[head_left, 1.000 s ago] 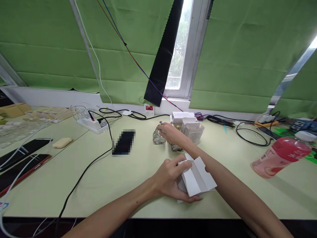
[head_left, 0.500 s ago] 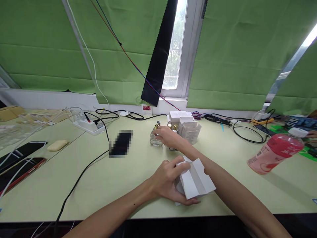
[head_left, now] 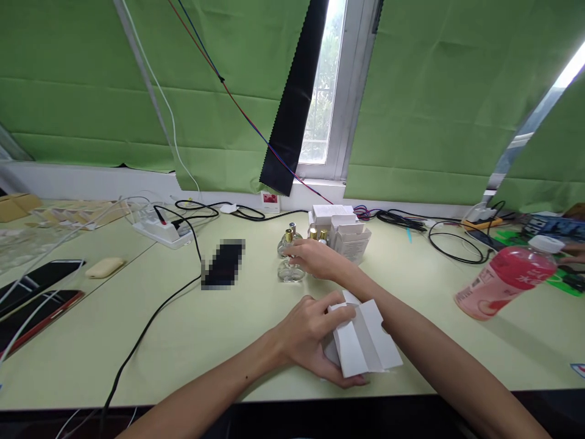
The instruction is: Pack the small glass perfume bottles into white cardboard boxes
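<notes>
My left hand (head_left: 320, 341) is closed around a small white carton (head_left: 365, 341) near the table's front edge, its flaps standing open toward the right. My right hand (head_left: 315, 257) reaches across above it, fingers curled at a clear glass bottle (head_left: 291, 272); they cover this bottle's upper part. Just behind, another clear bottle with a gold-coloured cap (head_left: 289, 235) stands upright. More gold-capped bottles (head_left: 323, 235) show beyond the right hand, mostly hidden by it. White cartons (head_left: 351, 241) are grouped behind and right of the bottles.
A pink drink bottle (head_left: 507, 280) stands at the right, with a person's hand (head_left: 573, 251) beyond it. Black cable (head_left: 155, 311) crosses the left side from a power strip (head_left: 167, 235). Phones (head_left: 41, 314) and a pale yellow case (head_left: 105, 267) lie far left.
My right hand has drawn one glass bottle a little toward me, apart from the one behind it. The carton in my left hand has shifted slightly nearer and to the right.
</notes>
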### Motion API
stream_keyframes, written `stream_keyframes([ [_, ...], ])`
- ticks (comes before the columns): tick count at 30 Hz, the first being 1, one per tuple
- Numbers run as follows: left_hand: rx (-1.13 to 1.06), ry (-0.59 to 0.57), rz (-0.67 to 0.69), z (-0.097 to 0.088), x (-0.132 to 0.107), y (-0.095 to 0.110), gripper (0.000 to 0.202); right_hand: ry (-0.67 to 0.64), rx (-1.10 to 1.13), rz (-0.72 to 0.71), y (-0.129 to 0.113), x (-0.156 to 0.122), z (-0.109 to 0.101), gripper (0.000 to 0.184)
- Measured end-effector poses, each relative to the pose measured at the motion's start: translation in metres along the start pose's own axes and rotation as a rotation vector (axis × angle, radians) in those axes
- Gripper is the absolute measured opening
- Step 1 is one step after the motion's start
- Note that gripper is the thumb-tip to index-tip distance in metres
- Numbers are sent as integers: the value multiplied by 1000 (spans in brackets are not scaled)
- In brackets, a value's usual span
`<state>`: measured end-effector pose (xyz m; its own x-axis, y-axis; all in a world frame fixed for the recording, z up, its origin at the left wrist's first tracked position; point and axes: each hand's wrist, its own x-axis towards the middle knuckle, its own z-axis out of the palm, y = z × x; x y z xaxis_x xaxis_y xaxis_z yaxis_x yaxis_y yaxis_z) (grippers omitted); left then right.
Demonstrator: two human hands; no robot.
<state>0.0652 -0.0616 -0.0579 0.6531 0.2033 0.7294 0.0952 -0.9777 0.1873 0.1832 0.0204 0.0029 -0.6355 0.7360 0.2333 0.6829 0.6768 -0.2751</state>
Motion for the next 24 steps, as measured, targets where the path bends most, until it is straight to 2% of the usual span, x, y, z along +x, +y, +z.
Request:
stream_keyframes([
  [6,-17,-29,22,-2,0,-2,78,-27,-32,-25,-1,-16,-6,18],
  [13,30,-5,62,-13,2,-5,79,-8,38,-98,15,-35,-10,19],
  [18,16,121,105,-31,13,-6,75,10,113,-57,18,-52,-16,16],
  [21,-33,123,54,-47,20,-11,68,1,192,-24,19,-62,-17,10],
  [24,-53,54,-64,-64,25,-19,60,77,254,35,24,-70,-12,19],
])
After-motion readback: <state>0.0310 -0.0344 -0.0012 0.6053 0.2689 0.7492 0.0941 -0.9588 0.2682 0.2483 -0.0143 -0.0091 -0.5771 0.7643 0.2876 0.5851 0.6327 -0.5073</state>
